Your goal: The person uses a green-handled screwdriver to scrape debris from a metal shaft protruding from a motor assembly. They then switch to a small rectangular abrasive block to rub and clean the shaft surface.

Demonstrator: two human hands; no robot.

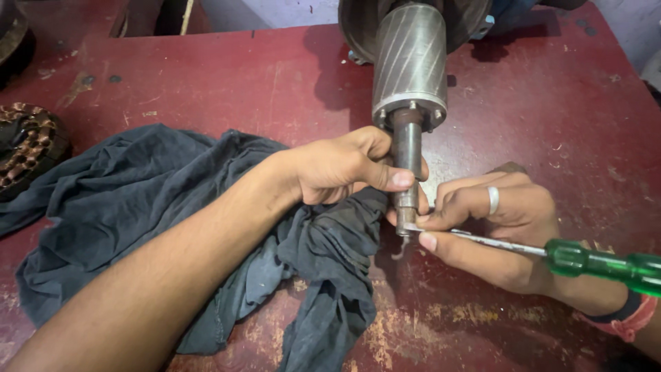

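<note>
A grey metal motor rotor (410,62) lies on the dark red table, its steel shaft (407,148) pointing toward me. My left hand (337,169) grips the shaft, thumb across its front. My right hand (502,227), with a ring on one finger, holds a screwdriver with a green see-through handle (606,264); the metal blade (496,242) points left and its tip meets the shaft end (406,224). My right fingers pinch around that tip.
A crumpled dark grey cloth (138,200) spreads over the table's left and middle, under my left arm. A copper-wound stator (27,145) sits at the left edge. A round motor housing (358,24) stands behind the rotor. The worn red tabletop (551,103) extends to the right.
</note>
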